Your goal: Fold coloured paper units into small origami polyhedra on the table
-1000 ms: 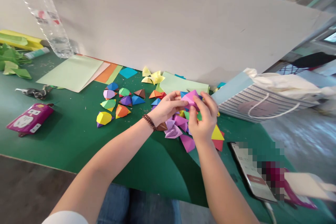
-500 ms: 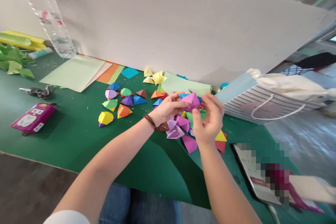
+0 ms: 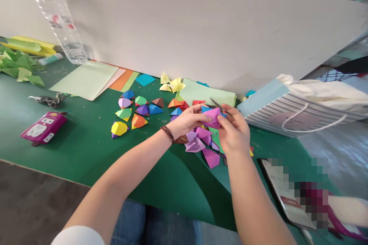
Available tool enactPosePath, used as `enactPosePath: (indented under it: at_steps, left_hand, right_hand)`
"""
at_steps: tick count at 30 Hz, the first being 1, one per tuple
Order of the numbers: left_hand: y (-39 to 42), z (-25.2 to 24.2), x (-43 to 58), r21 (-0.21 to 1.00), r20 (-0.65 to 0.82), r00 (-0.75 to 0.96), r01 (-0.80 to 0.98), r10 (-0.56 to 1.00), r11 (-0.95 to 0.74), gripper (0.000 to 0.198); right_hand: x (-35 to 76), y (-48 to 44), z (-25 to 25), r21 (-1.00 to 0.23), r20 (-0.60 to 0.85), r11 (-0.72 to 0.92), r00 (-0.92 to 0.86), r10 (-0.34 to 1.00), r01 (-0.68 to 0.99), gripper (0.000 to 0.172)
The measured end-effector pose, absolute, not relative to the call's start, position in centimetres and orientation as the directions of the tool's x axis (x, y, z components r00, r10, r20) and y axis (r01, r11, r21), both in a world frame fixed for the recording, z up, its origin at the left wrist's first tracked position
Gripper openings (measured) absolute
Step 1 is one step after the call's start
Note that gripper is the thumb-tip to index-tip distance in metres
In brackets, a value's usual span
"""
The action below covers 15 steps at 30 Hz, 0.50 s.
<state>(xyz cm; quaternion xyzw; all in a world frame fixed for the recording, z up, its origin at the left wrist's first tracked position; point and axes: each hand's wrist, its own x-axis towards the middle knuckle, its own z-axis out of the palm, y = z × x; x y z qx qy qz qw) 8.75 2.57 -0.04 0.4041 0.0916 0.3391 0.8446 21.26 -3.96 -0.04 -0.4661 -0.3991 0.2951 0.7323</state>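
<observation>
Between both hands is a folded purple and blue paper piece (image 3: 212, 117). My left hand (image 3: 191, 118) pinches its left side, thumb on the purple face. My right hand (image 3: 235, 128) closes on its right edge with thumb and fingers. Dark scissor-like blades (image 3: 217, 104) show just behind my right fingers; whether that hand touches them I cannot tell. Below the hands lies a loose pile of folded purple paper pieces (image 3: 195, 143), with a green piece (image 3: 216, 139) partly hidden by my right hand. To the left sit several two-coloured folded pieces, among them a yellow one (image 3: 119, 128) and an orange one (image 3: 139, 121).
Flat paper sheets (image 3: 84, 78) and a plastic bottle (image 3: 66, 30) stand along the white partition. At left are a magenta packet (image 3: 43, 128) and dark scissors (image 3: 47, 100). A striped paper bag (image 3: 304, 111) and a phone (image 3: 284, 191) are on the right, near another person's arm (image 3: 349, 209).
My right fingers have closed in on the purple and blue piece, which has turned slightly. Dark blades now show behind my right hand. The whole view has shifted a little.
</observation>
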Motion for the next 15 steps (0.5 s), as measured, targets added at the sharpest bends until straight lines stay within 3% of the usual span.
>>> enactPosePath:
  at_steps: [15]
  left_hand:
    - [2.51,-0.18,9.00,0.772,0.095,0.789,-0.443,0.608,0.455,0.032]
  right_hand:
    - [22.06,-3.95,-0.22,-0.916,0.348,0.402,0.468,0.813,-0.018,0.042]
